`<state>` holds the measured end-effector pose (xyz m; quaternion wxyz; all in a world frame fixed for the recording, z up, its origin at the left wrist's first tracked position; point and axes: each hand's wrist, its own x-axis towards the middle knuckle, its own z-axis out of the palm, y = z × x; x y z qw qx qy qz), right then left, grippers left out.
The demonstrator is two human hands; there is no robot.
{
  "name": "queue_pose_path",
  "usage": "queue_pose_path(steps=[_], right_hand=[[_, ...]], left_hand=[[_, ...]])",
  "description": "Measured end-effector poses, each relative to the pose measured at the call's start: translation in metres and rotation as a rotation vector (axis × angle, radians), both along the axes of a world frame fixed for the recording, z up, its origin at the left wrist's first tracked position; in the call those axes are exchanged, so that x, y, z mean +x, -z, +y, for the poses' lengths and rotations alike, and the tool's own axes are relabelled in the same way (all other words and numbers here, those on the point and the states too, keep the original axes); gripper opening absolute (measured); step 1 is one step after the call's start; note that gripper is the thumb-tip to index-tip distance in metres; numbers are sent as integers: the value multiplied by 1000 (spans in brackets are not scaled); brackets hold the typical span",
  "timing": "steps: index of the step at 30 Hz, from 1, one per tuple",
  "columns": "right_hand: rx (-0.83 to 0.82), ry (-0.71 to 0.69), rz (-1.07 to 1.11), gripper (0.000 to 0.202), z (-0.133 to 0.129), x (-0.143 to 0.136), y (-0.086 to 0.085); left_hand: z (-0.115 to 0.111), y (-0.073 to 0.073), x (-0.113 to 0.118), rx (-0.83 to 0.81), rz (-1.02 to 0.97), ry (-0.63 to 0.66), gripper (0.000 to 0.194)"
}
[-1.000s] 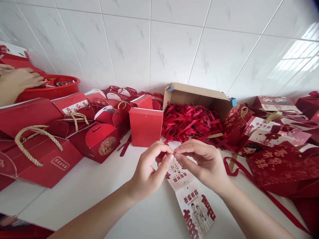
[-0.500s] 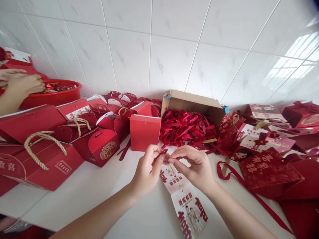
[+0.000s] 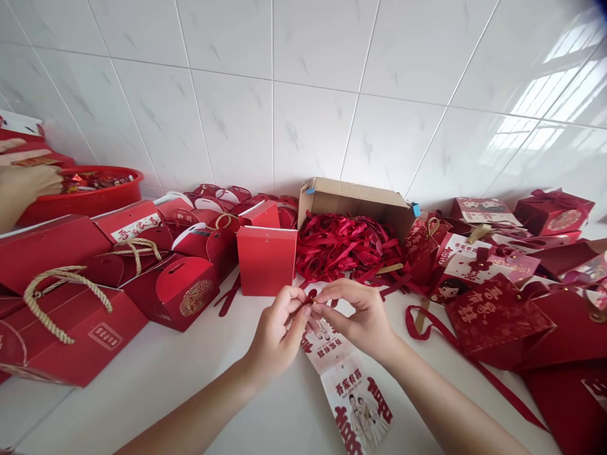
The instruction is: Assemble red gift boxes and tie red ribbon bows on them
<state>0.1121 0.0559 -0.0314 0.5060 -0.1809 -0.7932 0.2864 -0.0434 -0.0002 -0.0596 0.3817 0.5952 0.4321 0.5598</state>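
Observation:
My left hand (image 3: 277, 328) pinches a small dark red strap (image 3: 312, 294) between thumb and fingers. Against it, my right hand (image 3: 358, 316) is closed in a fingertip pinch at a tiny gold-coloured piece, too small to name surely. Both sets of fingertips meet in front of me. Below them, a folded card (image 3: 355, 404) with red characters and a drawn couple lies on the white surface, its upper part partly behind my fingers. Just beyond, an upright red box (image 3: 266, 260) stands near my left hand.
A cardboard box (image 3: 355, 189) spills red ribbons (image 3: 348, 246) toward me. Red gift boxes (image 3: 177, 291) with rope handles crowd the left, and decorated boxes (image 3: 502, 319) the right. At far left, another person's hand (image 3: 28, 186) reaches by a red basin (image 3: 95, 201). Tiled wall behind.
The view has shifted slightly. My fingers have drawn closer together around the strap, which now points more upright. The other person's hand has moved at the basin.

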Motion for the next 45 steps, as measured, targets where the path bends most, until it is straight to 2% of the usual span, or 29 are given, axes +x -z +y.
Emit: queue_pose_path(steps=[4, 9, 14, 17, 20, 24, 25, 26, 28, 30, 31, 32, 35, 37, 41, 43, 45], right_hand=[[-8, 7, 2, 3, 0, 1, -3], [-53, -9, 7, 4, -1, 0, -2], [-287, -48, -3, 28, 5, 0, 2], [-367, -107, -8, 29, 10, 2, 2], [-335, -114, -5, 27, 15, 7, -4], [-236, 20, 0, 23, 27, 27, -13], [-188, 97, -25, 20, 30, 35, -13], [-135, 188, -66, 17, 33, 44, -10], [-49, 364, -176, 8, 38, 65, 1], [-35, 461, -273, 8, 39, 86, 19], [-53, 476, -308, 12, 39, 96, 30], [-76, 487, -338, 14, 38, 104, 41], [-156, 524, -423, 19, 37, 122, 65], [-220, 525, -467, 19, 38, 127, 73], [-336, 491, -505, 17, 40, 134, 72], [-372, 474, -484, 14, 39, 137, 66], [-398, 458, -425, 6, 34, 136, 60]], left_hand=[[0, -1, 1, 3, 2, 13, 16], [0, 2, -1, 91, 92, -10, 12], [1, 7, -6, 214, 270, -70, 7], [4, 7, -7, 246, 341, -92, 9], [9, 7, -8, 262, 384, -129, 11], [13, 2, -11, 276, 396, -182, 18], [13, 0, -11, 280, 413, -140, 20], [11, -3, -12, 286, 447, -45, 22], [7, -8, -11, 298, 570, 256, 34], [1, -8, -9, 276, 734, 529, 60], [-1, -6, -8, 258, 808, 592, 72], [-2, -3, -6, 243, 865, 598, 80], [1, 13, 0, 251, 943, 509, 77], [8, 23, 2, 299, 938, 430, 70], [23, 32, -1, 488, 819, 261, 54], [27, 29, -4, 571, 729, 206, 45], [28, 22, -7, 619, 668, 195, 45]])
